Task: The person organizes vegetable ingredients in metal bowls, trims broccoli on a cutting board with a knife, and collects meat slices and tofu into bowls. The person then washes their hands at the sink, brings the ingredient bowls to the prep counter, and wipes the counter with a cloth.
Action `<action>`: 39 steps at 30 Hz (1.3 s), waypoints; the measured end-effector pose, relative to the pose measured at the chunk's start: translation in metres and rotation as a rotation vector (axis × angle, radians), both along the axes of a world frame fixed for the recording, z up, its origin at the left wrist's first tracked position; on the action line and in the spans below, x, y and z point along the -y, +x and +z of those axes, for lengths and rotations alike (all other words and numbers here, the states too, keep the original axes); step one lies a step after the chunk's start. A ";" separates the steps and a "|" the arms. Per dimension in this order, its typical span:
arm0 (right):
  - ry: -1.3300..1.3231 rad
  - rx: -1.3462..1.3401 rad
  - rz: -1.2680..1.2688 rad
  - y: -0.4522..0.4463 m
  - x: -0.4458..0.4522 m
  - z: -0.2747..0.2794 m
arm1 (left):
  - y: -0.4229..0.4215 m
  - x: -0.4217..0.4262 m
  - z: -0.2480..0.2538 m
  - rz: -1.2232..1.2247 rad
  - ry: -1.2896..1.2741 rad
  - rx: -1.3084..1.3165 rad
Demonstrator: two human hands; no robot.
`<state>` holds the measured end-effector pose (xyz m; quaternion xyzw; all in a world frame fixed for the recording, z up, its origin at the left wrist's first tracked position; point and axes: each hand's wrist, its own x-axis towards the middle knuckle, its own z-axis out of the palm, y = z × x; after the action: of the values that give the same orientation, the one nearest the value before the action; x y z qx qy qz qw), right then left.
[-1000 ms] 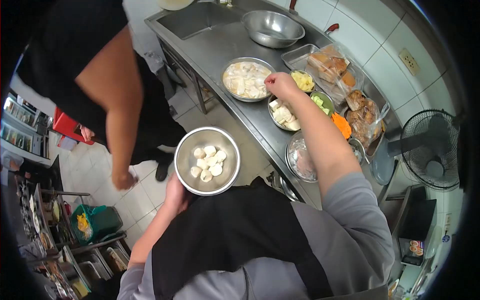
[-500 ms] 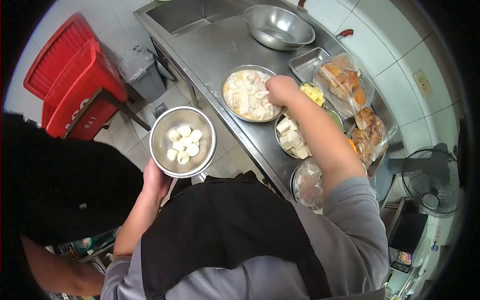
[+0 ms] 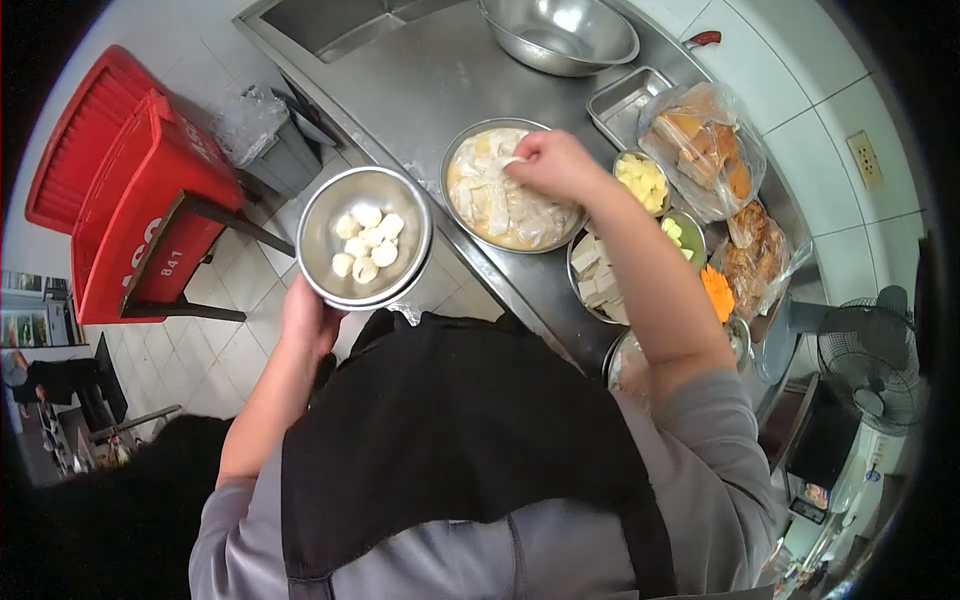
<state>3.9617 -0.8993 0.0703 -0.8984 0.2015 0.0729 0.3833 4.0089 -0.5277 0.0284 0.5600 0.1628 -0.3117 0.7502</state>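
My left hand grips a steel bowl from below, off the counter's front edge. Several round white pieces lie in it, and a second metal rim shows beneath. Over the counter, my right hand pinches a pale, wet strip at the edge of a round metal bowl. That bowl is full of pale strips, perhaps raw meat, in yellowish liquid. Beside my right forearm sits a bowl of white blocks like tofu, partly covered by the arm.
Yellow chunks, an orange flower-shaped piece, bagged food and browned meat crowd the right side. Behind stand a small tray and a large basin. Red bins and a fan flank the counter.
My right hand has shifted up and left over the strips. The bowl in my left hand is slightly higher. The dark-clothed person at left has mostly moved out of view.
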 end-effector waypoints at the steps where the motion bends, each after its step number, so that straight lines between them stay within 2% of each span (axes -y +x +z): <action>1: -0.090 -0.009 0.017 0.002 -0.016 -0.001 | 0.009 0.001 0.000 -0.061 -0.014 -0.005; 5: -0.517 -0.006 0.117 0.011 -0.050 -0.016 | 0.036 0.001 -0.013 -0.163 -0.009 -0.025; 8: -0.550 -0.136 0.183 0.017 -0.054 -0.005 | 0.044 0.009 -0.002 -0.125 0.003 -0.020; 11: -0.365 -0.193 0.115 0.014 -0.043 0.014 | 0.056 0.010 0.006 -0.145 0.056 -0.024; 14: -0.052 -0.170 -0.025 0.006 -0.026 0.035 | 0.066 0.007 0.007 -0.175 0.059 -0.025; 16: 0.057 -0.106 -0.086 0.002 -0.021 0.048 | 0.072 0.008 0.009 -0.196 0.053 -0.017; 17: 0.113 -0.104 -0.130 0.001 -0.020 0.058 | 0.083 -0.002 -0.017 -0.290 0.045 0.006; 19: 0.207 -0.086 -0.197 -0.002 -0.011 0.067 | 0.086 0.003 -0.016 -0.263 0.029 -0.006; 20: 0.277 -0.085 -0.212 -0.006 -0.004 0.085 | 0.082 0.005 0.006 -0.253 0.051 -0.032; 23: 0.412 -0.003 -0.214 -0.007 -0.001 0.103 | 0.079 0.015 0.019 -0.255 0.088 -0.011; 26: 0.329 0.039 -0.094 -0.001 -0.005 0.128 | 0.077 0.023 0.025 -0.284 0.121 0.018; 27: 0.255 0.017 -0.046 -0.005 -0.002 0.148 | 0.072 0.025 0.048 -0.309 0.153 0.014; 30: -0.074 -0.100 0.015 0.001 -0.006 0.155 | 0.069 0.032 0.057 -0.314 0.127 0.028; 33: -0.055 -0.154 0.012 0.001 -0.009 0.150 | 0.066 0.029 0.057 -0.323 0.108 0.032; 34: 0.043 -0.166 -0.008 -0.004 -0.005 0.160 | 0.061 0.028 0.078 -0.327 0.139 0.016; 36: 0.183 -0.166 -0.042 -0.007 0.003 0.150 | 0.061 0.025 0.070 -0.335 0.124 0.016; 39: 0.130 -0.155 -0.013 -0.009 0.013 0.132 | 0.060 0.024 0.071 -0.326 0.108 0.007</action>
<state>3.9529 -0.9124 0.2018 -0.8619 0.2312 0.1528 0.4246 4.0686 -0.5513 0.0989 0.6196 0.0836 -0.4181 0.6590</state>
